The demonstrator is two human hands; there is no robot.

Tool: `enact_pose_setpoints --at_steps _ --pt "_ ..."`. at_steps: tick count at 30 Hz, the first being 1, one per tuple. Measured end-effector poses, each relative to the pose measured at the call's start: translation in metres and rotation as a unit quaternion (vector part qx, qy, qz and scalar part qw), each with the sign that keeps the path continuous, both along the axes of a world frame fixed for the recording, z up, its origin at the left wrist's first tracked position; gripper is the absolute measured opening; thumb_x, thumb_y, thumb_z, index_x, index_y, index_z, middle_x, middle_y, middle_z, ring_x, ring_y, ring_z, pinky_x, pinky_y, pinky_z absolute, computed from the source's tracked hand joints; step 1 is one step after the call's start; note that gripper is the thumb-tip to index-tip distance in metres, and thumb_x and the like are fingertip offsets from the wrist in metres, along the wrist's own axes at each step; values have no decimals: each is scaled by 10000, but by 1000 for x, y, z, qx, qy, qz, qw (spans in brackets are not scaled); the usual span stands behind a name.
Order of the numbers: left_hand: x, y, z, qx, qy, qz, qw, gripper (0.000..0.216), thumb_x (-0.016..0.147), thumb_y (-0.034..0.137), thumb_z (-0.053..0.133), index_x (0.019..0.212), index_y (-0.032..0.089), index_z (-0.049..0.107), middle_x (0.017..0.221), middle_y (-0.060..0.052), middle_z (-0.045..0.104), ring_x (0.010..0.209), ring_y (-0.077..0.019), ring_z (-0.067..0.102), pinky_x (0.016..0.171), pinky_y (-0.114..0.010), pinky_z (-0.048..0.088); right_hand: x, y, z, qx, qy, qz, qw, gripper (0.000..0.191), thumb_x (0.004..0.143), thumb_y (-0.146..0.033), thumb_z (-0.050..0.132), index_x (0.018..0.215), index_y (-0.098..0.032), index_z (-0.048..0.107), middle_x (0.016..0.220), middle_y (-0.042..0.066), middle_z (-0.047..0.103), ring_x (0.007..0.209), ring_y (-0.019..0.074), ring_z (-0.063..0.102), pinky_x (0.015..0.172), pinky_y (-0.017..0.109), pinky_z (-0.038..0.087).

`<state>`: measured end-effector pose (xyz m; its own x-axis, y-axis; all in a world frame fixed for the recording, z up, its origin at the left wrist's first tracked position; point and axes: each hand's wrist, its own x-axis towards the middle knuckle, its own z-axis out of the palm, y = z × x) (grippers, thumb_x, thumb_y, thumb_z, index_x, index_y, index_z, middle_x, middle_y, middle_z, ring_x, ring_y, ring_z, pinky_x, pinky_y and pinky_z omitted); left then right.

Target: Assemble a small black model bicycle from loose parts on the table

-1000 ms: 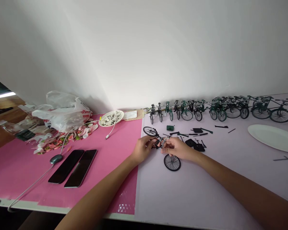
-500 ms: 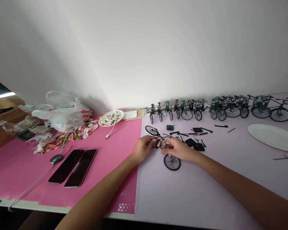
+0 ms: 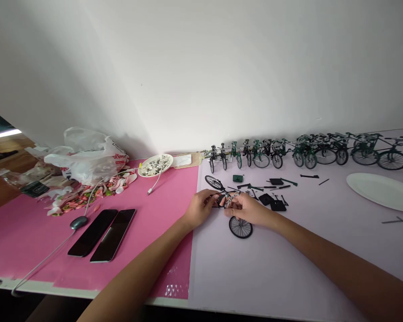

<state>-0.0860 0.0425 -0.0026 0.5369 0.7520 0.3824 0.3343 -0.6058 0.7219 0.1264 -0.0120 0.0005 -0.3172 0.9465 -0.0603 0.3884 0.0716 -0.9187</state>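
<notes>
My left hand point(image 3: 199, 209) and right hand point(image 3: 247, 208) meet over the middle of the desk point(image 3: 289, 268), fingers closed around a half-built miniature bicycle point(image 3: 225, 199). It is held just above the desk's pale right half. Its one fitted wheel point(image 3: 214, 182) sticks out on the far left side. A loose wheel point(image 3: 241, 227) lies flat on the desk just near my right hand.

The frame is thin and pinched only at the fingertips, so I judge a slip could drop it onto the loose wheel or bend a slender part.

Small dark loose parts point(image 3: 275, 202) lie scattered just right and beyond my hands, close enough for a wrist to sweep them away. A row of finished model bicycles point(image 3: 305, 154) stands along the far wall. A white plate point(image 3: 383, 191) sits at far right. On the pink mat point(image 3: 147, 232) to the left lie two phones point(image 3: 102, 235), a cable point(image 3: 156, 182), a bowl of small pieces point(image 3: 155, 165) and a plastic bag point(image 3: 83, 156).
</notes>
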Motion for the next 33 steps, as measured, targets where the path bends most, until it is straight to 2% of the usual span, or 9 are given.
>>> enact_pose_setpoints --at_steps 15,23,33 --pt "0 -1 2 10 14 2 1000 335 1014 404 499 1075 180 741 982 -102 768 876 -211 718 787 -309 569 -1 0 -1 19 12 2 1000 327 781 -511 773 800 -206 658 610 -31 534 570 143 483 544 264 370" --pt "-1 -2 2 14 27 2 1000 332 1020 389 493 1090 184 744 991 -91 770 869 -195 716 789 -290 555 -2 -3 2 22 -2 -4 1000 387 799 -517 752 670 -197 576 598 -24 528 570 135 478 544 257 349" --pt "1 -2 5 11 32 -3 999 331 1022 375 488 1090 179 746 1025 -82 779 884 -190 721 802 -275 552 -3 -4 3 40 -27 -3 999 321 857 -483 693 759 -177 696 641 11 626 601 157 560 575 266 392"
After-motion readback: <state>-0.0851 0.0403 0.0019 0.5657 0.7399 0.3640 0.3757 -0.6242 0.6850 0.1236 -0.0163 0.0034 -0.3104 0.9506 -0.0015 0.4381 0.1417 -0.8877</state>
